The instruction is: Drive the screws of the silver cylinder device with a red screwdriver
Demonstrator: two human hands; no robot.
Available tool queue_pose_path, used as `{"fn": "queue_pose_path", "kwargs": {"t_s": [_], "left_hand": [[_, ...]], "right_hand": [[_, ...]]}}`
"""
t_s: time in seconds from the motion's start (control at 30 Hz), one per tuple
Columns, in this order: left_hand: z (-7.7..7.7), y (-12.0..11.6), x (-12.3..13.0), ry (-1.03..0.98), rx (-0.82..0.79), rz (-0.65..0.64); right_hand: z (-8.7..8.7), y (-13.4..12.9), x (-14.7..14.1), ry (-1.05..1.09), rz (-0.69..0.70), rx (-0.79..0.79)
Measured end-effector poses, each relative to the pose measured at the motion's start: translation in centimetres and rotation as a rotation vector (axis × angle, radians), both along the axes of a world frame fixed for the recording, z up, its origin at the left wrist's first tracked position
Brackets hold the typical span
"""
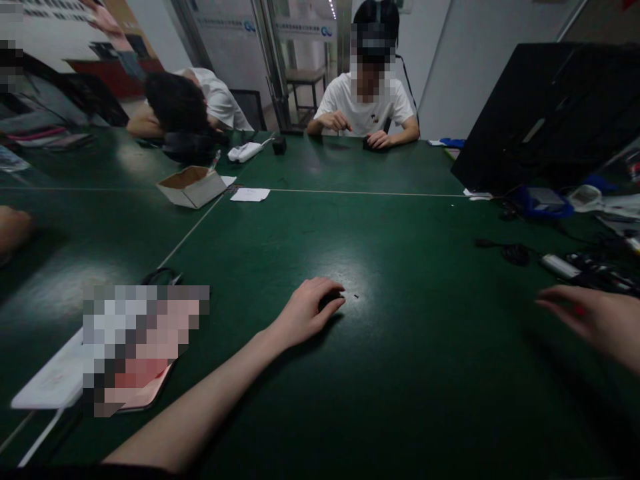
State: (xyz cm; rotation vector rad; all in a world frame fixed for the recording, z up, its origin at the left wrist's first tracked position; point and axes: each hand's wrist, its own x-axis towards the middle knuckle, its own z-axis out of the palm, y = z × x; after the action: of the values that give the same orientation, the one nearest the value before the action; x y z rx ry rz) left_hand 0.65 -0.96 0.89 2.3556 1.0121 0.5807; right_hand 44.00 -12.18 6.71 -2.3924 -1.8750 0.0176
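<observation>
1. Your left hand (313, 303) rests on the glossy green tabletop (425, 373), its thumb and fingers curved around a small dark shape (327, 300). Whether that is a solid object under a firm hold or partly shadow, I cannot tell.

2. Your right hand (597, 317) is off to the right, apparently raised above the surface. Its fingers are curled about a small bright red thing (579, 310); only a spot of it shows, so its shape is unclear, but it seems held.

3. Mind the tiny dark sliver-like piece (356, 296) lying on the tabletop just beyond your left fingertips, apart from them. It would probably skid at a light brush, so lift your left hand before shifting it sideways.

4. Let your left forearm bear on the tabletop; that support should steady the fingers for fine work.

5. Bring your right hand clear of the coiled black cable (517, 253) and the silver, tube-like item (560, 267) near it; a snagged lead could jog your grip.

6. Work within the bright reflection around your left hand, where a small dark piece should stand out best against the green.

7. Pinch small pieces with fingertips rather than the palm, for better control.
</observation>
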Motion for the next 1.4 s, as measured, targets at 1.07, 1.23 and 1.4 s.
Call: {"fn": "queue_pose_path", "kwargs": {"t_s": [1.07,1.23,1.4], "left_hand": [[-0.1,0.5,-0.4,-0.197,-0.208,0.051],[0.0,0.7,-0.6,-0.280,-0.318,0.043],[-0.1,0.7,-0.6,-0.347,-0.374,0.000]], "right_hand": [[-3.1,10.3,-24.6,0.048,0.829,-0.096],[-3.1,10.1,-24.5,0.059,0.888,-0.006],[-3.1,9.9,-24.4,0.081,0.932,0.053]]}}
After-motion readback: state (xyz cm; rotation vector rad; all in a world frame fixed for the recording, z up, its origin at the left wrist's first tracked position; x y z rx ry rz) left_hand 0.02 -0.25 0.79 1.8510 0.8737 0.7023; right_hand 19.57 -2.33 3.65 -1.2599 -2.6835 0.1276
